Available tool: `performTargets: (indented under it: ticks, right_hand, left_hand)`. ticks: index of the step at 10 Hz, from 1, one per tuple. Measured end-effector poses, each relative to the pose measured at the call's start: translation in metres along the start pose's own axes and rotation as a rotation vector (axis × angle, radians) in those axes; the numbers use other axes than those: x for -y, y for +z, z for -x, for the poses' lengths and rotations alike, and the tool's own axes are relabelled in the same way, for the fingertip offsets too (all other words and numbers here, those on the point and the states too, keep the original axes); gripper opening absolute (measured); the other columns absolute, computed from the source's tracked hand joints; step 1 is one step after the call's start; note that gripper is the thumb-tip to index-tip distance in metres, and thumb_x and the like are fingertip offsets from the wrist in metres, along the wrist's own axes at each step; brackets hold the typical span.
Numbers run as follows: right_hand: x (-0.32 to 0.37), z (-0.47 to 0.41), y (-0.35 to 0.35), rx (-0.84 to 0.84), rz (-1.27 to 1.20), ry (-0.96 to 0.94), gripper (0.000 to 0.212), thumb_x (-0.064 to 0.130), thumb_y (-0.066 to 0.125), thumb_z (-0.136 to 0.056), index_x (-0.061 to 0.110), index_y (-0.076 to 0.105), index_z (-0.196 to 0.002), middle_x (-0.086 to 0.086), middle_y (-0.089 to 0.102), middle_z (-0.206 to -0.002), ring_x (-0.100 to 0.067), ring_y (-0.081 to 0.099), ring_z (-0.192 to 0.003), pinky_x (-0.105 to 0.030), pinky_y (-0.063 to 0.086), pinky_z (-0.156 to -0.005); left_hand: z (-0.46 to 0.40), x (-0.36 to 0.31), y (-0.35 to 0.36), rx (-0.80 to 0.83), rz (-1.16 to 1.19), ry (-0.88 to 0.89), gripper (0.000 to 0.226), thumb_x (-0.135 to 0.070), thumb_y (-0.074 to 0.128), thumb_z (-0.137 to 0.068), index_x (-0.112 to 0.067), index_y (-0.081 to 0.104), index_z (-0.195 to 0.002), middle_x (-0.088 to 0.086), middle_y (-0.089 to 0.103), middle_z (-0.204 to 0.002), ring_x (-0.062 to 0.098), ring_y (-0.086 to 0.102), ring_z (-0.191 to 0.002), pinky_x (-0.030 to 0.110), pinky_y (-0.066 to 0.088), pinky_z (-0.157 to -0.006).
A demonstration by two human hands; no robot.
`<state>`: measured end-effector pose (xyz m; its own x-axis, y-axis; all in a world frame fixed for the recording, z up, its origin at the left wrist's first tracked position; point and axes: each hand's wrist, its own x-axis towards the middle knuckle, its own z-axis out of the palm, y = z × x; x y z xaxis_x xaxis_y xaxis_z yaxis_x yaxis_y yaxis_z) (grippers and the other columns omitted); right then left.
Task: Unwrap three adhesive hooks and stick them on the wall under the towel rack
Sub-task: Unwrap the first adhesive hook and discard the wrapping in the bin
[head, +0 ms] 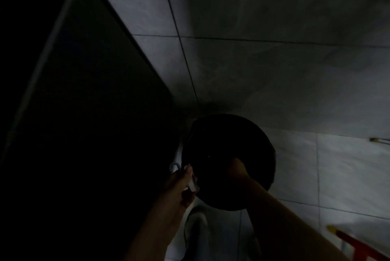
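Note:
The scene is very dark. My left hand [181,184] is closed on a small white adhesive hook [192,182], whose curved pale tip [174,165] shows beside my fingers. My right hand [237,171] reaches over the dark round bin [259,144] on the floor, fingers bunched together; whether it holds anything is hidden by the dark. The grey tiled wall [263,60] rises behind the bin. No towel rack is in view.
A dark door or panel [84,102] fills the left side. A pale tiled floor [348,176] lies to the right. A red and yellow object [356,246] pokes in at the bottom right. A thin metal piece [379,140] shows at the right edge.

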<state>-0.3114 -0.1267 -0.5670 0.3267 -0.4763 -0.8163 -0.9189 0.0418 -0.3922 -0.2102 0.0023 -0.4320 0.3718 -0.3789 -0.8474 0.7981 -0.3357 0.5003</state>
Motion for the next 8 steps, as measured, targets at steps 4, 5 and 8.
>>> performTargets:
  ticks: [4,5,8]
  right_hand:
    - [0.024,0.124,-0.080,-0.173,-0.687,0.018,0.014,0.005,0.057,-0.088,0.012,0.069,-0.090,-0.022,0.069,-0.104,-0.032,0.066,-0.091,-0.043,0.054,-0.086]
    - [0.053,0.171,-0.124,-0.123,-0.866,-0.056,0.014,0.005,0.056,-0.088,0.011,0.068,-0.087,-0.012,0.070,-0.085,-0.020,0.067,-0.070,-0.026,0.057,-0.061]
    - [0.160,0.329,-0.260,0.022,-0.888,-0.430,0.007,0.004,0.057,-0.088,0.001,0.063,-0.090,-0.008,0.065,-0.076,-0.012,0.064,-0.065,-0.020,0.054,-0.059]
  left_hand:
    - [0.075,-0.042,0.047,0.005,-0.178,0.109,0.018,-0.008,0.064,-0.086,-0.025,0.065,-0.092,-0.014,0.074,-0.080,0.002,0.068,-0.072,0.018,0.055,-0.062]
    - [0.105,-0.069,0.068,0.012,-0.294,0.242,0.031,-0.002,0.071,-0.079,-0.029,0.061,-0.091,-0.006,0.068,-0.100,0.011,0.066,-0.092,0.026,0.053,-0.078]
    - [0.212,-0.172,0.129,0.244,-0.595,0.629,0.085,0.003,0.086,-0.056,-0.040,0.048,-0.120,-0.011,0.063,-0.121,0.005,0.062,-0.112,0.025,0.053,-0.090]
